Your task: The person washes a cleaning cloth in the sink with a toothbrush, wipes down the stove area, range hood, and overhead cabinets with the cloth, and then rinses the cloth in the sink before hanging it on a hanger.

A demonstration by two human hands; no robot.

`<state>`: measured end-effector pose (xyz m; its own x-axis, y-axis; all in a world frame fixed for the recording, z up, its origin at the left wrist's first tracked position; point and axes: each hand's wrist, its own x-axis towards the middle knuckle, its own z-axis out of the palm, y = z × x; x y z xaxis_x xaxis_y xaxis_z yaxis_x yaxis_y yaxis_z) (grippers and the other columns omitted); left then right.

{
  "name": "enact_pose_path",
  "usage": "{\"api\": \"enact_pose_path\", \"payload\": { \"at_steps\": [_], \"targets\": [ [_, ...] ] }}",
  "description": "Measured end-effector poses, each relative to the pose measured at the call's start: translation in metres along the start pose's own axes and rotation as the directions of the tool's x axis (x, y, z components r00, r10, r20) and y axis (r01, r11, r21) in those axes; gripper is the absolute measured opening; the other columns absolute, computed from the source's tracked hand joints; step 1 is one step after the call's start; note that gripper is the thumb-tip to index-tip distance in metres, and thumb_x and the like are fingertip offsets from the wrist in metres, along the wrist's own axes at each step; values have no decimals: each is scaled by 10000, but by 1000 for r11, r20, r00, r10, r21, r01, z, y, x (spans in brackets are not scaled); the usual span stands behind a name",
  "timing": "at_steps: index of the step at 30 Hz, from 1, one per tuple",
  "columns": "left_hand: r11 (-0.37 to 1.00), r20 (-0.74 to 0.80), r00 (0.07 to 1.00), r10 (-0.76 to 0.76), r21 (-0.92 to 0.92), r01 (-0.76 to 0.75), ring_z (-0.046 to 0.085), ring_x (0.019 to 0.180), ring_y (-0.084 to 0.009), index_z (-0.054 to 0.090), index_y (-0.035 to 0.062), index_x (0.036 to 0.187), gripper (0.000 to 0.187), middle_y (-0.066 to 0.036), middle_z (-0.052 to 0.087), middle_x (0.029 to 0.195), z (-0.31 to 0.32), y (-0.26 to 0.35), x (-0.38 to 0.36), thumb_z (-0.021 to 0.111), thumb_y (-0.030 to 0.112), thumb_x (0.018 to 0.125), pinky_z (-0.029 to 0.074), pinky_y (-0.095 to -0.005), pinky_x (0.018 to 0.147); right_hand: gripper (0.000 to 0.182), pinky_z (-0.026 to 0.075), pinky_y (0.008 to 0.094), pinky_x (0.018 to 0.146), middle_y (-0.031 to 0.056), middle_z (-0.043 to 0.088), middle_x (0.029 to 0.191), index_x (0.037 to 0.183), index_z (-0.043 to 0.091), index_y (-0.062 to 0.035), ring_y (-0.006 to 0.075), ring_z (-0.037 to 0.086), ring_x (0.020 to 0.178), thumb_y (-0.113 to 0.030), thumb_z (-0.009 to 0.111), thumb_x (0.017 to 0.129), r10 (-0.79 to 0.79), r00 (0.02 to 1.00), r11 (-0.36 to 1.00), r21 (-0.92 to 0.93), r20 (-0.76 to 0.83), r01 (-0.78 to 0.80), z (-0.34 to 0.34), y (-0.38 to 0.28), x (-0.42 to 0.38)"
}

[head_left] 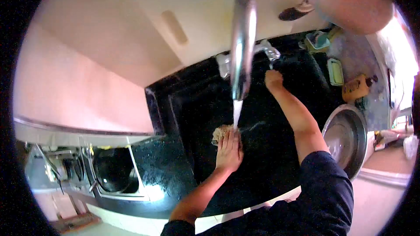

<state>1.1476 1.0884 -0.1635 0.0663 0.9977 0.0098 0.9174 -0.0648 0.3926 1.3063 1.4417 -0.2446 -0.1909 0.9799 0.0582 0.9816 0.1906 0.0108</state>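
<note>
Under the tap (243,30), water (237,112) is running down in a bright stream, and it lands right by the fingers of the left hand (229,150)! That hand lies over a tan, crinkled lump (222,133) on the floor of the black sink (271,153); its grip is stretched out flat, fingers straight and pressed down on top, with the lump's rough edge poking out beyond them. Up at the back, the right hand (274,79) is at the tap handle (272,53), fingers bunched in, though whether that grip is clamped on the handle, I cannot tell from this angle.

Over on the right side, a metal basin (362,124) stands just beside the right arm, and near it sit an orange pump bottle (355,88) and a small soap tray (336,72). Across to the left, dark wet worktop (153,159) gleams, running along to a black stove (114,169).
</note>
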Motion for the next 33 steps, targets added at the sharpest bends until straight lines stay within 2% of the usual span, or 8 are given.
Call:
{"api": "enact_pose_path", "payload": {
  "at_steps": [6, 7, 11, 17, 23, 29, 31, 33],
  "targets": [
    [999, 3, 999, -36, 19, 36, 303, 1360, -386, 350, -19, 1399, 594, -222, 313, 1462, -1, 1, -2, 519, 192, 870, 258, -504, 1121, 144, 553, 465, 671, 174, 690, 765, 778, 696, -23, 350, 685, 717, -104, 578, 767, -711, 703, 679, 259, 1, 687, -44, -128, -71],
    [999, 6, 999, -38, 11, 38, 304, 1358, -385, 355, -22, 1394, 590, -221, 312, 1460, 0, 0, -2, 521, 190, 869, 260, -501, 1121, 302, 534, 510, 741, 256, 650, 983, 1143, 642, -65, 377, 664, 866, -113, 450, 915, -753, 656, 603, 341, -56, 722, -31, -146, -66],
    [999, 5, 999, -44, -11, 44, 316, 1354, -375, 379, -37, 1377, 587, -217, 360, 1433, -11, 4, 2, 530, 186, 856, 258, -493, 1124, 348, 523, 493, 793, 218, 646, 978, 1240, 597, -107, 393, 647, 887, -165, 414, 950, -746, 615, 658, 427, 255, 620, 32, -189, -20],
    [999, -30, 999, -29, -44, 28, 321, 1362, -368, 393, -49, 1371, 590, -223, 354, 1450, -3, -1, -2, 540, 205, 859, 253, -487, 1130, 379, 537, 497, 699, 213, 644, 975, 1322, 538, -152, 388, 657, 845, -126, 404, 969, -763, 635, 647, 170, 126, 743, -53, -74, -24],
    [999, -64, 998, -25, -28, 23, 345, 1335, -365, 416, -49, 1338, 565, -228, 381, 1415, -1, -3, 0, 549, 194, 845, 271, -484, 1119, 394, 510, 495, 830, 245, 628, 1114, 1292, 574, -191, 405, 630, 976, -167, 414, 934, -773, 536, 635, 418, 341, 650, -33, -245, -44],
    [1000, -73, 997, -9, -20, 7, 346, 1330, -372, 413, -50, 1340, 587, -228, 390, 1408, -9, 0, 2, 561, 191, 826, 266, -480, 1121, 236, 508, 496, 790, 255, 655, 951, 917, 672, -23, 429, 636, 895, -142, 469, 896, -964, 166, 263, 656, 207, 708, -53, -238, -78],
    [1000, -73, 997, -9, -4, 9, 346, 1331, -371, 410, -47, 1348, 597, -228, 383, 1417, -6, -1, -1, 564, 193, 822, 260, -476, 1125, 211, 517, 504, 749, 256, 653, 909, 888, 667, 6, 436, 636, 860, -123, 500, 870, -956, 211, 281, 418, 205, 864, -35, -250, -73],
    [1000, -72, 997, -14, -7, 14, 347, 1331, -368, 410, -45, 1351, 599, -228, 381, 1420, -4, 0, -1, 563, 192, 822, 263, -474, 1123, 219, 523, 505, 752, 246, 660, 934, 911, 675, 3, 432, 639, 864, -110, 492, 866, -811, 572, 535, 545, 120, 645, 3, -273, -54]
  ]
}}
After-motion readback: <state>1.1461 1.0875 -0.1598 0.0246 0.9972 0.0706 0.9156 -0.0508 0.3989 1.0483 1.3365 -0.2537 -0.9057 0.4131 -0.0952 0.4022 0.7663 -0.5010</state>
